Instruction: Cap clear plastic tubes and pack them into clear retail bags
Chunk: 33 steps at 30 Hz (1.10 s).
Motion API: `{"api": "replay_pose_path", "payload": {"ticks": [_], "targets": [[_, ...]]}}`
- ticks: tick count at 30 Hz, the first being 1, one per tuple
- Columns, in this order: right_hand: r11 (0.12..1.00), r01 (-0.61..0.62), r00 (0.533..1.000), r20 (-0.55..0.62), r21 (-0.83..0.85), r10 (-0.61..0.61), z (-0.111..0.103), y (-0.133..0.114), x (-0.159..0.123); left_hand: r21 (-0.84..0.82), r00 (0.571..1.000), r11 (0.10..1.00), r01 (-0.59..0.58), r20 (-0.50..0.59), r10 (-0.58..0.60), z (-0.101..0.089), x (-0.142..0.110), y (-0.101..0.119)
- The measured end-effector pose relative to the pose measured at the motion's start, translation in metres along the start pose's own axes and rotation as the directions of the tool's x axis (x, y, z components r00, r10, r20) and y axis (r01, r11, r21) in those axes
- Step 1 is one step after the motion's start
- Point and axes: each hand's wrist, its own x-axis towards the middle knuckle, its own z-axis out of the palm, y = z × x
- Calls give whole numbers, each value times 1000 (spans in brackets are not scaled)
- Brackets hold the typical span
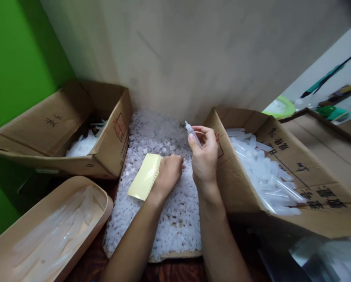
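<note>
- Surface: dark brown wooden tabletop [175,272], only bare along the near edge; the rest is covered by boxes and trays.
- Room: bright green wall [19,66] on the left, plain grey-beige wall [193,51] straight ahead, a lighter area with green and black clutter at far right, too blurred to identify.
- Centre: shallow cardboard tray heaped with small translucent white plastic caps [163,129], pushed up against the back wall.
- Left rear: open brown cardboard box [60,129] with red print on its end flap, holding some clear plastic pieces.
- Left front: beige oblong plastic tub [5,243] with clear tubes lying in it.
- Right: large open brown cardboard box with dark printed characters [310,184], tilted toward the centre, full of clear plastic tubes [263,172].
- Left hand [168,172]: knuckles up, fingers curled down into the cap heap, resting on it. What the fingertips grip is hidden. A pale yellow sheet of backing paper [144,176] sticks out from under the hand's outer side.
- Right hand [204,154]: raised above the caps, just beside the right box's flap, back of hand to camera, wrist bent up.
- Right thumb and fingers pinch a small clear plastic dropper bottle with a nozzle tip [193,134], tilted, tip pointing up and left.
- Both forearms bare, converging over the tray; hands near each other but apart.
</note>
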Motion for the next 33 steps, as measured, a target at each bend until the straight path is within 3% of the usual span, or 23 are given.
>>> {"api": "replay_pose_path", "payload": {"ticks": [4, 9, 15, 19, 22, 24, 28, 33], "targets": [[999, -41, 999, 7, 3, 41, -4, 4, 3, 7, 1000, 1000, 11, -23, -11, 7, 1, -4], [999, -48, 999, 22, -7, 49, -7, 3, 6, -20, 997, 1000, -6, -81, 5, 0, 1, -9], [991, -17, 1000, 18, -129, 19, -8, -6, 4, -27, 972, 990, -135, -197, 127, -41, 2, -12], [989, 25, 1000, 14, -146, -23, -8, -7, 3, -22, 932, 994, -107, -350, 93, -71, -6, -24], [992, -14, 996, 86, -125, 25, -8, -9, 3, -236, 869, 960, -154, -495, 17, -86, -12, -34], [992, -35, 991, 125, -120, 50, -8, -12, 2, -399, 849, 892, -212, -528, -34, -95, -16, -37], [992, -31, 988, 145, -126, 50, -6, -19, -1, -466, 864, 849, -247, -502, -24, -109, -25, -33], [991, -103, 978, 193, 87, 85, -4, -28, -5, -627, 889, 723, -289, -457, -40, -115, -30, -20]]}}
